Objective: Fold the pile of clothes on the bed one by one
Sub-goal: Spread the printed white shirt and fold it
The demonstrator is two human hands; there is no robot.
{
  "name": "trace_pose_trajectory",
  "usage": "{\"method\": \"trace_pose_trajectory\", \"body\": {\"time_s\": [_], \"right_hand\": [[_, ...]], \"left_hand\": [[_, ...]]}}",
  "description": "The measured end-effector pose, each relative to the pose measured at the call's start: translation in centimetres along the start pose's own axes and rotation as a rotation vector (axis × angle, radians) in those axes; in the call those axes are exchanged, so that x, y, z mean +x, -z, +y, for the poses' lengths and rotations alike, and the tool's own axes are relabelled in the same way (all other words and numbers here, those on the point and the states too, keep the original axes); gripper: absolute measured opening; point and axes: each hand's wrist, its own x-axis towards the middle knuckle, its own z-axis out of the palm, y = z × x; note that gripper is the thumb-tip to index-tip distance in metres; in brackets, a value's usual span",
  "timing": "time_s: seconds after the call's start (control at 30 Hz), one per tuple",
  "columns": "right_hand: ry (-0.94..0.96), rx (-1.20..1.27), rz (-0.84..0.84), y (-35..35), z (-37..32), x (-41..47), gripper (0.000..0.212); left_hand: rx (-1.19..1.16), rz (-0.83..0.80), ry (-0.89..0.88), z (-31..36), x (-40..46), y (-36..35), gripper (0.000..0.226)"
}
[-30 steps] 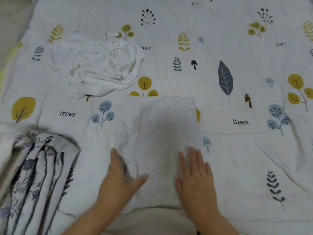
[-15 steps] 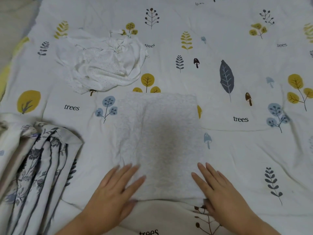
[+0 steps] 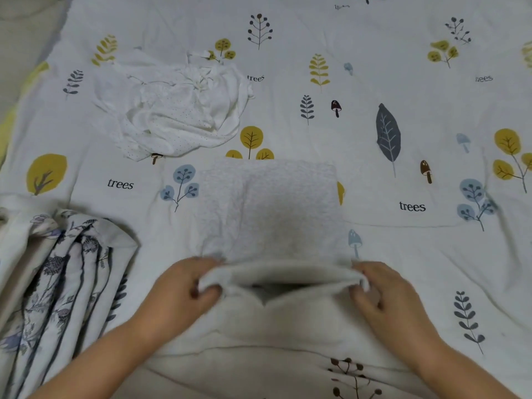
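Both hands are down at the lower middle of the frame, and each one pinches a near corner of the grey towel [image 3: 267,208]. Left hand [image 3: 184,295] has its thumb under and fingers over the left corner; right hand [image 3: 383,295] grips the right corner the same way, fingers curled round the edge. Between them the near edge is lifted off the bed sheet [image 3: 403,254], with a dark gap showing under it, while the far part of the towel lies flat in the centre of the frame. Up in the upper left sits a crumpled white garment [image 3: 178,110], loose and unfolded, well apart from the towel. Along the lower left edge lies a bunched cloth with a dark floral print [image 3: 57,283], near the left forearm. White sheet all around, printed with yellow trees, blue sprigs, mushrooms and the word "trees".
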Motion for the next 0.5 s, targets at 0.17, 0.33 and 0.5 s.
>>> {"method": "trace_pose_trajectory", "body": {"time_s": [0.17,0.33,0.5], "right_hand": [[-0.130,0.324,0.199,2.2,-2.5,7.0,0.031],[-0.305,0.527,0.327,2.0,-2.2,13.7,0.028],[-0.552,0.386,0.024,-0.6,-0.3,14.7,0.045]], "left_hand": [[-0.329,0.066,0.192,1.5,6.9,4.3,0.008],[-0.628,0.138,0.460,1.0,13.9,5.9,0.014],[-0.409,0.059,0.644,-0.8,14.5,3.1,0.053]]}}
